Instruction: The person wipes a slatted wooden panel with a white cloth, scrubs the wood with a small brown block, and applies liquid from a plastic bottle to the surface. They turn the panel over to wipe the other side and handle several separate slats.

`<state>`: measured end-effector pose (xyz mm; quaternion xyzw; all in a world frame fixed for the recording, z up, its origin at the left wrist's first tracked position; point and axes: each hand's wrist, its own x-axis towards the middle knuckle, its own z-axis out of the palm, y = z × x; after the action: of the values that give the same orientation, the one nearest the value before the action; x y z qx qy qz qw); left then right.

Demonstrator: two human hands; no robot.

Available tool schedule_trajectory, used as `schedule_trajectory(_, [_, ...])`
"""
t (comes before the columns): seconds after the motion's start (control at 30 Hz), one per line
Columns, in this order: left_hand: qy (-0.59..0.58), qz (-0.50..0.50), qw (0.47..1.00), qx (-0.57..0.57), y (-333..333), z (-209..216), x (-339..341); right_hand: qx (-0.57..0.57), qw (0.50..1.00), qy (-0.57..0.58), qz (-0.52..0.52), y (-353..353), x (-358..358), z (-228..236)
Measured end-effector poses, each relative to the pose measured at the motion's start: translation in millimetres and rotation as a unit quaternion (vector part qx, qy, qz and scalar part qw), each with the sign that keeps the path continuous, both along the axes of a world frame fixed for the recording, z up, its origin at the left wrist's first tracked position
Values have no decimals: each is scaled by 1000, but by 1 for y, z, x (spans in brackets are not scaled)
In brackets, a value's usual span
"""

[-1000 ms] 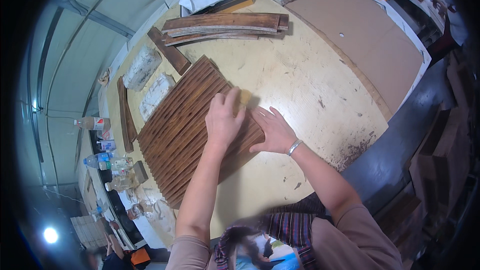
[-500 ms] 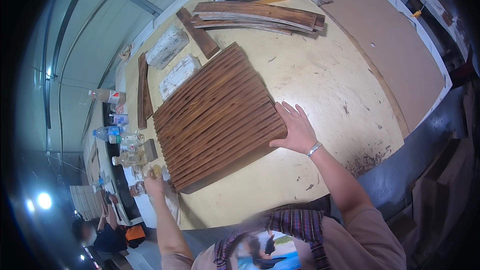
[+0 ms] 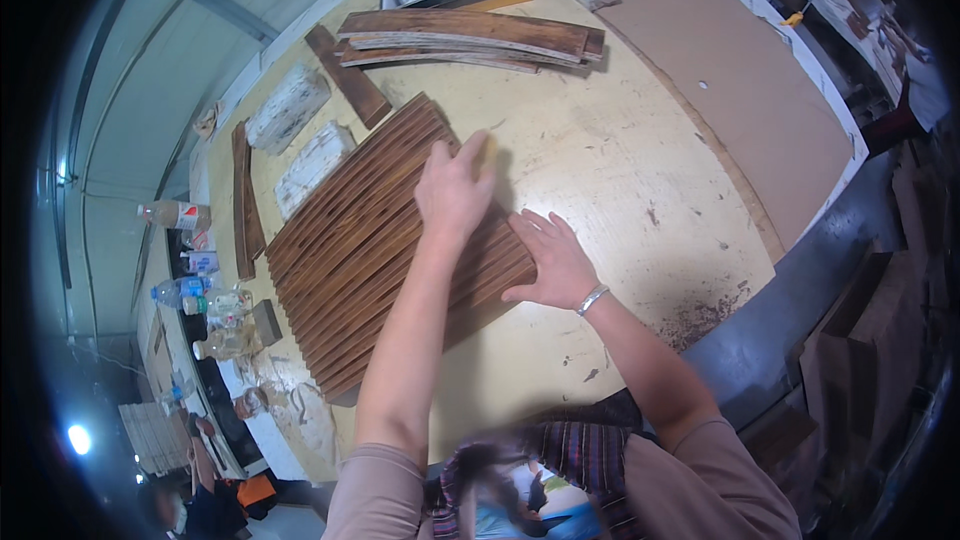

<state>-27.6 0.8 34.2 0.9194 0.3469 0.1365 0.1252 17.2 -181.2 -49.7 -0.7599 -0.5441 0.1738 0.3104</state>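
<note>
A ribbed panel of dark brown wooden slats lies flat on the pale yellow desk, running from the centre of the frame down toward the lower left. The left hand rests on the panel's upper right edge, fingers curled over a small yellowish block that peeks out beyond the knuckles; it looks like a sanding pad, though most of it is hidden under the hand. The right hand lies open and flat, palm down, on the panel's lower right corner, fingers spread toward the slats, a silver bracelet at the wrist.

Just above the panel, toward the top of the frame, lie a stack of long curved wooden strips and one short dark plank. Two pale rectangular blocks sit left of the panel, near its upper end, with a narrow dark strip beyond them. A large brown board covers the desk's right side, well apart from the hands. Plastic bottles crowd a ledge at the left edge. Wood dust lies scattered near the desk's lower right rim.
</note>
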Motion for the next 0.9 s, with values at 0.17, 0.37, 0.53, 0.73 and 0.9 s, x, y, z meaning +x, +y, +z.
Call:
schedule_trajectory(0.17, [19,68,997,13,33,-13,-98,13,1000,15,-8,-1,0,-3])
schedule_trajectory(0.37, [-69,225,972,13,105,-44,-349,9,1000,24,-12,0,-1,7])
schedule_trajectory(0.53, [-92,406,909,-24,130,-24,-427,10,999,29,-14,0,-1,1])
schedule_trajectory(0.73, [-145,160,976,-11,90,-1,-158,7,1000,14,-20,-3,4,-4])
schedule_trajectory(0.9, [-50,44,998,8,34,2,-1,11,1000,17,-3,-1,1,4])
